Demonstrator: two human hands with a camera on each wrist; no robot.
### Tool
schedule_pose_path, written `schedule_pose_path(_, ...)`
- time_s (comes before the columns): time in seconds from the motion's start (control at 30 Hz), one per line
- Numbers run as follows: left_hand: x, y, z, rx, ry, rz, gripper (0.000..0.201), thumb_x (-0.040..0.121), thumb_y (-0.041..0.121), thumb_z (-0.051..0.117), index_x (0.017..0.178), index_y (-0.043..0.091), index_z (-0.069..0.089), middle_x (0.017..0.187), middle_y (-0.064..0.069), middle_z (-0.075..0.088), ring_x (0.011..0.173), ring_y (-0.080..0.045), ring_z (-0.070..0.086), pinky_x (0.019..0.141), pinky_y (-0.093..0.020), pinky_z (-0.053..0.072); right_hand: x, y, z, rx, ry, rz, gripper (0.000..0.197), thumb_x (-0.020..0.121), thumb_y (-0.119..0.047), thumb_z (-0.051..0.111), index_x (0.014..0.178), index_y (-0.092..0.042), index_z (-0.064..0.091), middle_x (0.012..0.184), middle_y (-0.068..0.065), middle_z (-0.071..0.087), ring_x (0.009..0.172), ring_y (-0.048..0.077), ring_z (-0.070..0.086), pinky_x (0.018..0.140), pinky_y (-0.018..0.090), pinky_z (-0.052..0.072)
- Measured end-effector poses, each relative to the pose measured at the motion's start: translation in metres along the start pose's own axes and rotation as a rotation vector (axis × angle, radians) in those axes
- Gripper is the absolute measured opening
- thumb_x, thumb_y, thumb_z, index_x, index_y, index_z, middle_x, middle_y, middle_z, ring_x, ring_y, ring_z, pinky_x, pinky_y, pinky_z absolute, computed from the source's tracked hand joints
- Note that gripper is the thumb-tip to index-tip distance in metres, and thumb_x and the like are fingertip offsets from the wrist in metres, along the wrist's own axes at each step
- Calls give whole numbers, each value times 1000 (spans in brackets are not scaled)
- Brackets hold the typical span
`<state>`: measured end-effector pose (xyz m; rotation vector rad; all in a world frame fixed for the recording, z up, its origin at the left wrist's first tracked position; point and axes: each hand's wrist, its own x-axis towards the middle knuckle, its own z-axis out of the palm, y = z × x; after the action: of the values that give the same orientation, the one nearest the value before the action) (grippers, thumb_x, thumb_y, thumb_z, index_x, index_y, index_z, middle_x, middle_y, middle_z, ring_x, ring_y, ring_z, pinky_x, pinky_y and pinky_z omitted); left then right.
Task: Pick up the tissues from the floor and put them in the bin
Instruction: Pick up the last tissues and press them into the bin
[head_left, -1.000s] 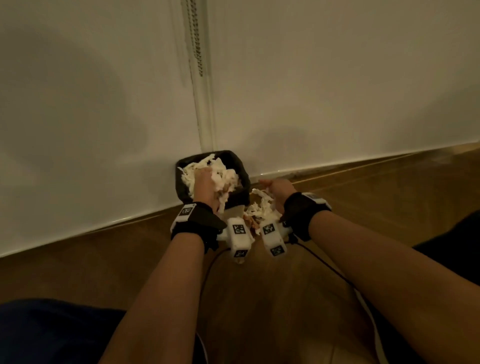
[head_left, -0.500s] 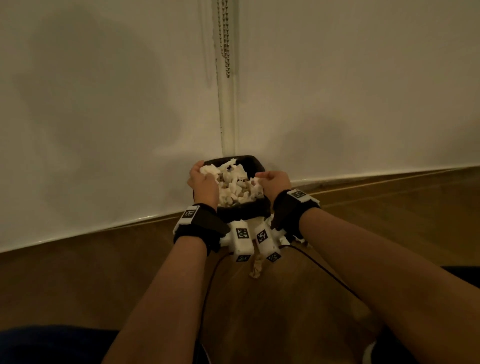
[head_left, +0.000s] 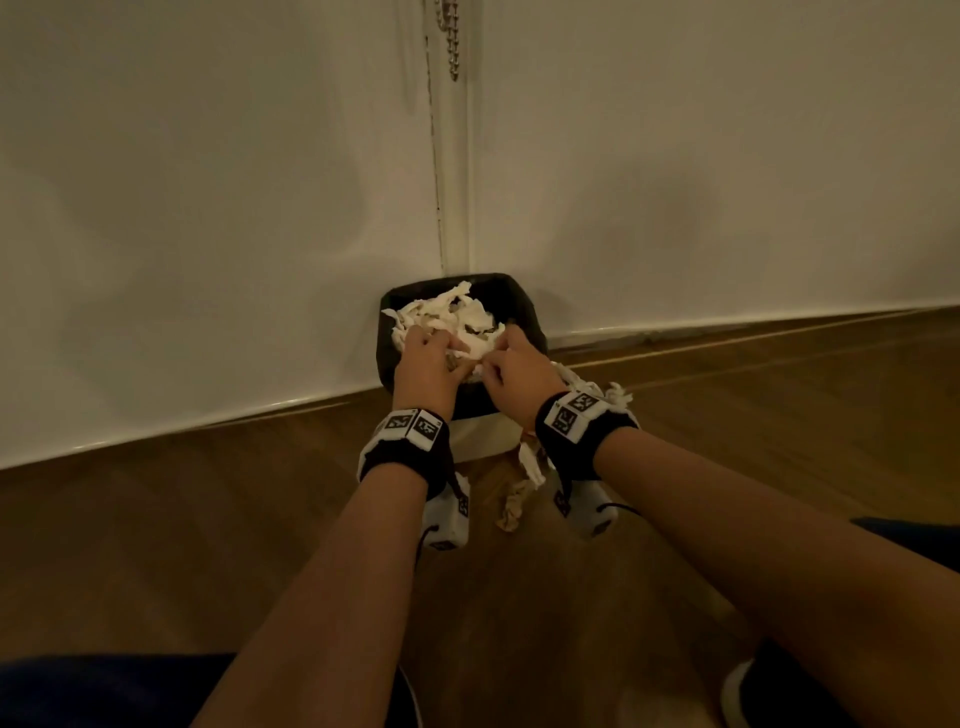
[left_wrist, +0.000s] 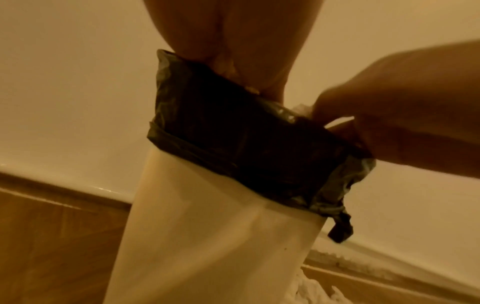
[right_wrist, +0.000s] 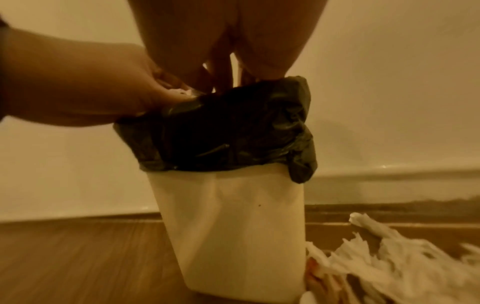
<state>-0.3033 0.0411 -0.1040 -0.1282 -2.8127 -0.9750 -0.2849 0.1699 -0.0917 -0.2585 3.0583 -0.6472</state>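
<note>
Wooden floor (head_left: 727, 467) meets a white wall, where both hands push tissues (head_left: 457, 317) into the bin (head_left: 524, 306): left hand (head_left: 423, 364) and right hand (head_left: 519, 371), fingers curled into the heap. Scraps (head_left: 519, 483) beneath the right wrist remain.

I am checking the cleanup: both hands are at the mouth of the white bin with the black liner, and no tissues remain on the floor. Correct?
Not quite. Tissues remain on the floor beside the white bin, as the right wrist view shows. The rest stands.
</note>
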Motion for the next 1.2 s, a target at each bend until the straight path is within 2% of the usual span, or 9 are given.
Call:
schedule_pose_path(0.1, -3, 1, -2, 161, -23, 40, 19, 89, 30, 58, 103, 19, 64, 118, -5, 49, 97, -24, 55, 81, -33, 41, -8, 2, 4, -75, -68, -110, 36, 95, -24, 41, 119, -3, 56, 123, 13, 41, 97, 30, 53, 90, 35, 44)
schedule_pose_path(0.27, -2, 12, -11, 575, -63, 87, 25, 95, 28, 44, 93, 27, 68, 97, -1, 63, 97, -22, 55, 83, -36, 37, -10, 2, 9, -99, -116, -117, 70, 86, -28, 50, 148, -13, 19, 141, 10, 34, 130, 29, 34, 112, 41, 23)
schedule_pose_path(0.37, -3, 20, -14, 671, -239, 127, 29, 97, 22, 37, 91, 14, 65, 98, -6, 66, 91, -23, 61, 72, -33, 41, -5, 2, 11, -177, -164, -118, 73, 83, -33, 55, 146, -16, 22, 139, 9, 35, 130, 28, 34, 113, 44, 21)
schedule_pose_path(0.53, -3, 26, -18, 535, -435, 7, 41, 99, 30, 25, 119, 4, 50, 120, -17, 57, 108, -32, 56, 91, -40, 43, 8, -1, 11, -359, -279, -98, 48, 80, -34, 58, 125, -21, 50, 123, 6, 50, 111, 26, 51, 100, 38, 35)
schedule_pose_path(0.67, -5, 26, -12, 536, -467, -3, 44, 101, 28, 20, 112, 2, 54, 114, -18, 61, 103, -33, 58, 89, -39, 42, 16, -8, 9, -441, -354, -53, 23, 83, -34, 56, 103, -24, 61, 104, 2, 65, 98, 23, 59, 87, 33, 42)
schedule_pose_path(0.87, 21, 9, 9, 500, -544, -184, 60, 95, 42, 10, 132, 15, 49, 138, -12, 50, 128, -30, 42, 113, -53, 5, 28, -9, 12, -390, -411, 166, 52, 85, -35, 59, 132, -14, 49, 136, 12, 49, 126, 32, 45, 103, 41, 37)
schedule_pose_path(1.0, 31, -11, 16, 568, -599, -260, 67, 87, 57, 9, 149, 32, 11, 157, -8, 14, 143, -32, 16, 115, -53, 8, 28, -23, 18, -575, -699, 417, 58, 92, -41, 46, 142, -15, 32, 146, 14, 34, 134, 31, 35, 113, 41, 29)
schedule_pose_path(1.1, 28, 3, 15, 569, -617, -340, 59, 97, 49, 15, 151, 26, 11, 157, -10, 11, 143, -34, 12, 117, -47, 6, 23, -16, 6, -452, -488, 190, 47, 91, -34, 45, 135, -19, 43, 136, 8, 49, 131, 26, 41, 118, 42, 16)
schedule_pose_path(1.2, 25, 15, 7, 521, -605, -246, 56, 97, 46, 17, 149, 24, 18, 156, -5, 19, 141, -33, 22, 114, -53, 10, -5, 0, -14, -156, -298, -44, 26, 86, -12, 48, 110, -13, 61, 111, 9, 63, 111, 26, 54, 107, 36, 33)
